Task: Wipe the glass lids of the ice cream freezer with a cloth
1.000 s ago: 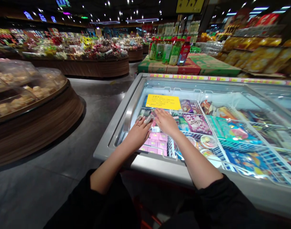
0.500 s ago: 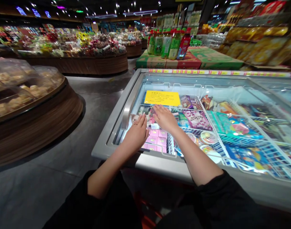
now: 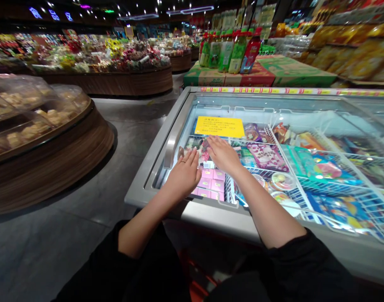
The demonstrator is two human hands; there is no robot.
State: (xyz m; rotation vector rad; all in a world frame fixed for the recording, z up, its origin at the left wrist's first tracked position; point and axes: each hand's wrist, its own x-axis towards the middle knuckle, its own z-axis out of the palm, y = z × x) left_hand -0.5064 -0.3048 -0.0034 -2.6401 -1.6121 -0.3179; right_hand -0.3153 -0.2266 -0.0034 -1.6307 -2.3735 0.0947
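1. Freezer [image 3: 217, 216] is standing directly in front of the person, its metal rim running along the near edge.
2. Wood-sided curved counter [image 3: 53, 163] is standing well apart on the left, bearing clear covers with pale food pieces showing through.
3. Glass lid [image 3: 292, 113] is covering the part of the freezer under both hands, while baskets of packages are showing through it.
4. Green and red cartons [image 3: 295, 70] are sitting behind the freezer, and bottles [image 3: 226, 56] are standing upright on them.
5. Yellow notice [image 3: 220, 126] is lying just beyond the fingertips, its small print blurring.
6. Right hand [image 3: 225, 155] is lying palm down on the glass lid, its fingers extending forward, released and grasping nothing.
7. Left hand [image 3: 186, 172] is resting its fingertips on the glass just beside it, fingers straight and unclenched, near the metal handle [image 3: 171, 152].
8. Purple bag [image 3: 267, 157] is lying beneath the glass to the right of the right hand.
9. Pink boxes [image 3: 207, 183] are sitting in rows below, between the forearms.
10. Thin ring [image 3: 183, 161] is circling one left finger.
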